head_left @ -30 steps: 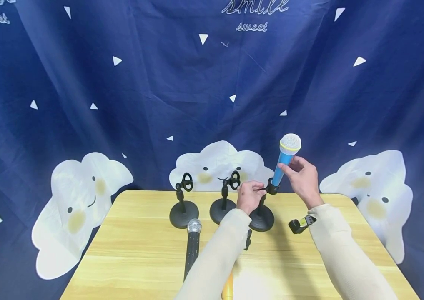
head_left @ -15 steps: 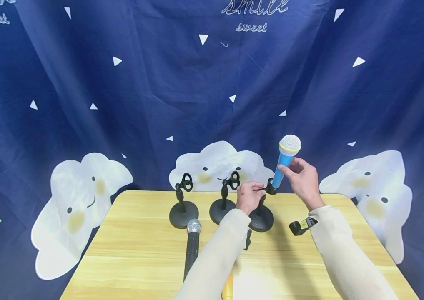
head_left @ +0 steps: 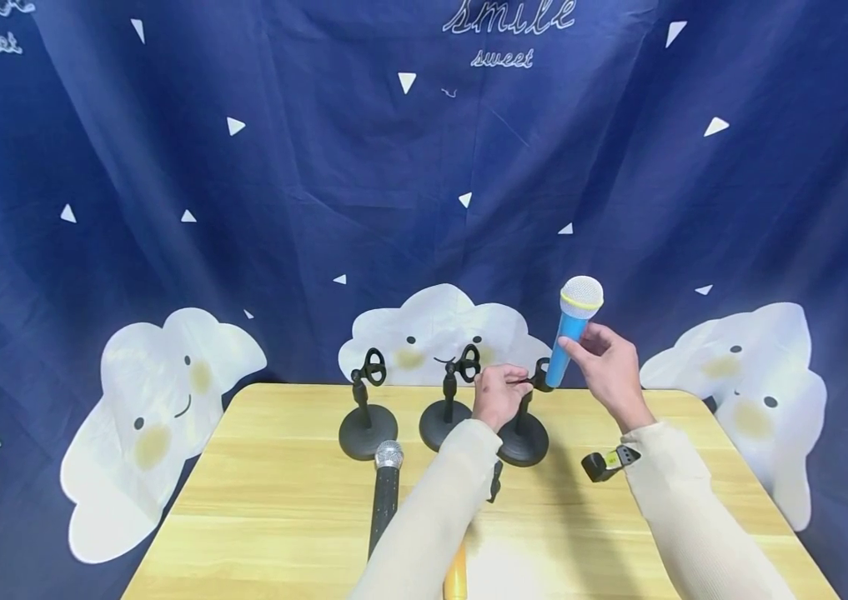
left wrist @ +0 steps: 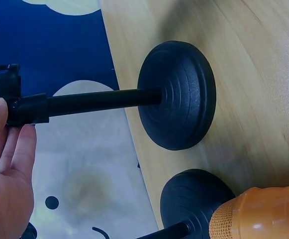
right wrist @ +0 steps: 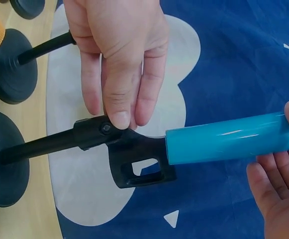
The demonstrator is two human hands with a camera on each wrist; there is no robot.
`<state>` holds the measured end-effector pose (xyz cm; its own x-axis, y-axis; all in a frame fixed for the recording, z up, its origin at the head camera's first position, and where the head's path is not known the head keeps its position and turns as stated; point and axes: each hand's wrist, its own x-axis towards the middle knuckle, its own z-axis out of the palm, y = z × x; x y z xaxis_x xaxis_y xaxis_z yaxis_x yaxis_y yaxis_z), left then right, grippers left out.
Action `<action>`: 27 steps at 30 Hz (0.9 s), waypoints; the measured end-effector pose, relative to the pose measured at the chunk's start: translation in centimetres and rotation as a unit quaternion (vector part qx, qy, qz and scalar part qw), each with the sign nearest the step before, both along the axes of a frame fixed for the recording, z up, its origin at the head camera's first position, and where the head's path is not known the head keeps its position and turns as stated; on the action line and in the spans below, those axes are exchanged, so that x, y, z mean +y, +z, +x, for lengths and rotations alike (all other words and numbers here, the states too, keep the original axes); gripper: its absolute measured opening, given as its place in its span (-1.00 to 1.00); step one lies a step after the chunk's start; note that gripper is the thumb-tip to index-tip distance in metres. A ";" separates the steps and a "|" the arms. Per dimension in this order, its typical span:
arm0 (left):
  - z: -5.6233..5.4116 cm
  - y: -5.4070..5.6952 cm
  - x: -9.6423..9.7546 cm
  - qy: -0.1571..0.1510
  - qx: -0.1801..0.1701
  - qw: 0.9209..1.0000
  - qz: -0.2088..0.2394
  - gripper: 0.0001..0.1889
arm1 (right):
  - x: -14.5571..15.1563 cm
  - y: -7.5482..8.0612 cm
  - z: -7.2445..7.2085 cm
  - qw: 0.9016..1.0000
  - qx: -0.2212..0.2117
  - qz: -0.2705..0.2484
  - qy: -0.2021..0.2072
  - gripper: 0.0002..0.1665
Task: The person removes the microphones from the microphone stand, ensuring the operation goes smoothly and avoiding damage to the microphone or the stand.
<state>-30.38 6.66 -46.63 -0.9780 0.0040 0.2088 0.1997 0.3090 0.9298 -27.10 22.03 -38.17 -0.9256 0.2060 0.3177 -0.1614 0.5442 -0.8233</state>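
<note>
My left hand [head_left: 499,398] pinches the joint just below the clip of the right-hand black microphone stand [head_left: 527,442]; in the left wrist view its pole [left wrist: 99,103] and round base are plain. Between thumb and fingers, my right hand [head_left: 613,371] holds a blue microphone [head_left: 560,360] by its body, tilted, with the white mesh head and yellow ring uppermost. In the right wrist view the handle's bottom end [right wrist: 176,147] lies right at the edge of the clip [right wrist: 151,147], whose opening has nothing through it.
Two more black stands, one at left [head_left: 368,431] and one in the middle [head_left: 439,423], stand along the table's back. A black microphone [head_left: 384,500] lies in front of them. An orange microphone [head_left: 456,575] is partly hidden by the left sleeve. A patterned curtain [head_left: 303,167] hangs behind.
The blue microphone's lower end has come out of the clip ring and now sits just to its right, slightly lower. My right hand moved down a little with it; the left stayed put.
</note>
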 end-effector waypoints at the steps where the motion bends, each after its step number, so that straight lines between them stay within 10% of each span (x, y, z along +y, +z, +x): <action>1: 0.0 0.0 0.0 0.000 0.000 1.000 0.000 -0.84 | 0.0 -0.1 0.1 1.000 -0.001 -0.001 0.001 -0.46; 27: -0.1 0.0 0.0 -0.010 -0.017 1.000 -0.003 -0.84 | -0.2 -2.7 2.2 0.999 -0.005 -0.039 0.013 -0.51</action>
<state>-30.52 6.69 -46.68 -0.9843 0.0241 0.1748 0.1736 0.3115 0.9343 -24.91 21.84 -40.86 -0.9338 0.2055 0.2929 -0.1667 0.4747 -0.8642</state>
